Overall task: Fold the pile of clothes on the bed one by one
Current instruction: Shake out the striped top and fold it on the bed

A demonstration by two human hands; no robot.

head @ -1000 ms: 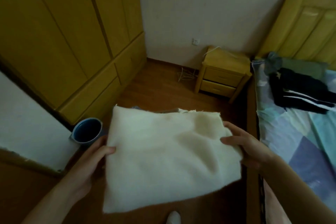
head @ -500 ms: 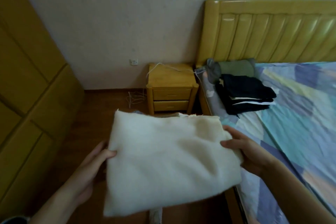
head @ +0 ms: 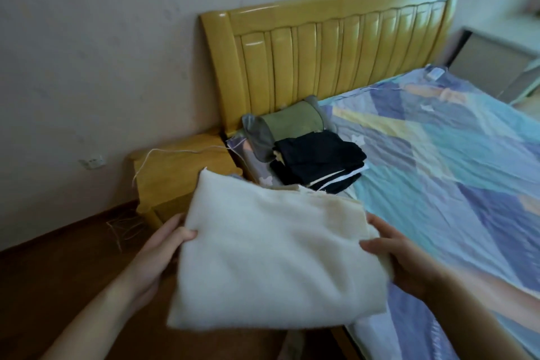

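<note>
I see the folded cream cloth (head: 274, 257) held in the air beside the bed (head: 438, 169), left hand (head: 159, 254) and right hand (head: 406, 257) each gripping a side edge, thumbs on top.

Two bare forearms enter from bottom edge of head view. No sleeves, cuffs or gloves visible on either. Left grip (head: 159, 254): bare, no ring, watch or band seen; thumb nail short, plain. Right grip (head: 409, 260): bare, no ring, watch or wrist strap seen; fingers slim, nails not clear in blur. Wrists both uncovered right down to frame edge. Rest of body out of view, clothing cannot be told.
</note>
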